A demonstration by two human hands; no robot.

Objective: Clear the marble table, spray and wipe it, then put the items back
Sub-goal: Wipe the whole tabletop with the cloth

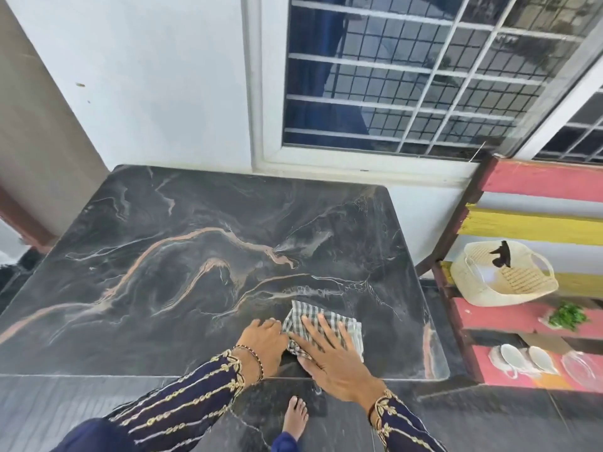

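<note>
Your right hand (329, 357) is pressing flat, unclenched, on the soft, limp cloth (326, 324); your left hand (264, 337) is pinching the cloth's near corner on the worktop (195, 256).

A white-framed window with metal grille (408, 76) is behind. At the right stands a painted red and yellow wooden bench (535, 184).
</note>
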